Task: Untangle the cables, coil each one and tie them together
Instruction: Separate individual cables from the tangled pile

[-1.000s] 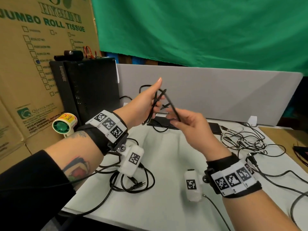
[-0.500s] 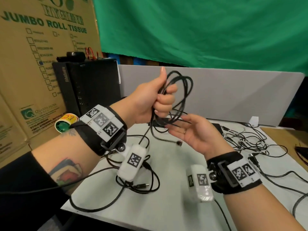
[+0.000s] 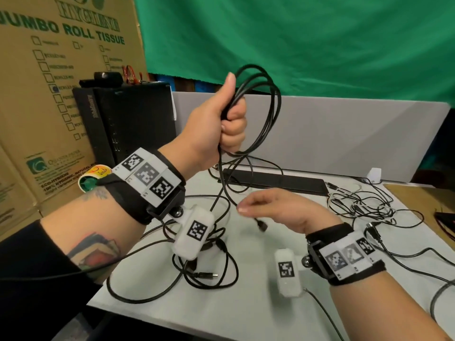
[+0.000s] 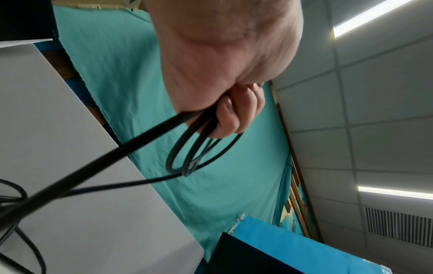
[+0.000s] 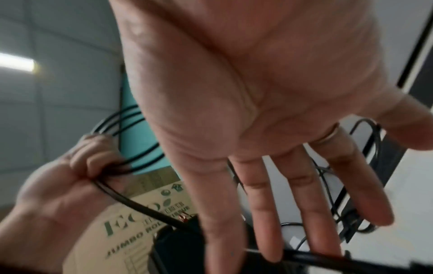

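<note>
The white surface [image 3: 246,303] carries loose cables: a black tangle [image 3: 204,267] at 7 o'clock of centre and a thinner tangle [image 3: 364,205] at 3 o'clock. Above it, the left hand [image 3: 216,124] is fisted round a black cable coil [image 3: 268,107], loops standing upright. The coil's free tail [image 3: 248,212] hangs toward 6 o'clock, ending just beside the right hand [image 3: 283,210], which is open, fingers straight, holding nothing, and nearer that tail.

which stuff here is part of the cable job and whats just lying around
Job:
- black cable coil, gripped by left hand
- right hand, open below it
- loose black cable on table
- tangled thin cables

Lying about:
- cardboard box
- black computer case
- tape roll
</note>
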Demonstrator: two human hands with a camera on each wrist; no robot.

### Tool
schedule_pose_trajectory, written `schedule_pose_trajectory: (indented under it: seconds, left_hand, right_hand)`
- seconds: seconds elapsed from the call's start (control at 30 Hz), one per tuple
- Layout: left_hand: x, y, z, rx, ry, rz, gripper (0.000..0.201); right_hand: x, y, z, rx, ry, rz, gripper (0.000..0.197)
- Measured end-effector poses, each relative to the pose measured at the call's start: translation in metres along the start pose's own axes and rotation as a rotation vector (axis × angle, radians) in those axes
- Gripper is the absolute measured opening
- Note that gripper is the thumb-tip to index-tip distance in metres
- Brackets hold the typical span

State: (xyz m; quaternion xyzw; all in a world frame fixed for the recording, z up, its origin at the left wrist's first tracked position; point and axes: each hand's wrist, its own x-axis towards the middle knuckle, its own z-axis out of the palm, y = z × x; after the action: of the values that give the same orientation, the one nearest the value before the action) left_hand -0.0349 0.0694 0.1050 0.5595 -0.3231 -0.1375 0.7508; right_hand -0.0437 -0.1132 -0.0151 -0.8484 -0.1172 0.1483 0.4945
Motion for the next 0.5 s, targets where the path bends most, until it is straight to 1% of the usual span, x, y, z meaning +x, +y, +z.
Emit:
schedule_pose_trajectory:
  seconds: [0.07, 0.13, 0.17, 0.23, 0.27, 0.3, 0.37, 0.43, 0.5]
  left_hand:
    - [0.000, 0.006, -0.002, -0.041, -0.044, 0.018, 0.064]
    - [-0.002, 0.011, -0.005, -0.037, -0.099, 0.017, 0.066]
    - [-0.003, 0.013, -0.006, -0.021, -0.121, 0.012, 0.066]
    - [-0.006, 0.016, -0.010, 0.045, -0.152, -0.005, 0.063]
    - [-0.008, 0.017, -0.012, 0.094, -0.165, -0.017, 0.061]
    - [-0.010, 0.018, -0.014, 0.147, -0.182, -0.032, 0.060]
    - [-0.013, 0.019, -0.020, 0.240, -0.225, -0.062, 0.056]
    - [-0.017, 0.020, -0.024, 0.310, -0.260, -0.075, 0.054]
    - [-0.020, 0.021, -0.027, 0.372, -0.275, -0.069, 0.054]
  right_hand:
    - [0.005, 0.006, 0.003, -0.161, 0.037, 0.021, 0.021]
    - [0.007, 0.012, 0.000, -0.253, 0.056, 0.094, 0.018]
    - [0.007, 0.015, -0.002, -0.237, 0.040, 0.115, 0.019]
    - [0.004, 0.020, -0.010, -0.116, -0.001, 0.106, 0.020]
    - [0.003, 0.021, -0.014, -0.036, 0.013, 0.082, 0.020]
    - [0.002, 0.022, -0.020, 0.039, 0.062, 0.054, 0.020]
    - [-0.001, 0.022, -0.033, 0.174, 0.208, 0.014, 0.023]
    - [-0.005, 0.022, -0.048, 0.286, 0.323, -0.033, 0.036]
    - [-0.012, 0.021, -0.059, 0.382, 0.378, -0.138, 0.052]
